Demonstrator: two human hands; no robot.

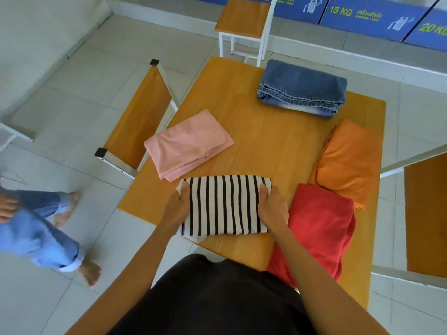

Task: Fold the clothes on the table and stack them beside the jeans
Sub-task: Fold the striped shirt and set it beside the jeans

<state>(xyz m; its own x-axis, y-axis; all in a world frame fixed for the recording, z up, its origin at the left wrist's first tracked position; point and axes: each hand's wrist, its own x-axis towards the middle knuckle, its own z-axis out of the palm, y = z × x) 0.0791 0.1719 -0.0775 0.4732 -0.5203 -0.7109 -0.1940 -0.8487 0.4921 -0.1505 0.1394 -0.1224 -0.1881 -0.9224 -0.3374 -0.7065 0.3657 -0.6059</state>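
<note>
**Stripes lead a bright table**

Front and centre, the striped shirt (223, 205) shows black lines on cream white. Beside it, the red garment (319, 228) glows a warm tomato red, and past that the orange garment (348, 163) nearly matches the honey-orange table (263, 131). The pink garment (187, 143) is a soft, dusty pink. Far back, the jeans (302, 87) run mid-blue, fading paler at the hems. The chairs (239, 18) pair orange seats with white frames, the floor (72, 93) is pale grey tile, and blue panels (367, 16) carry yellow-green lettering.

Left hand (180, 201) and right hand (271, 204) grip the folded striped shirt (223, 206) edges
</note>
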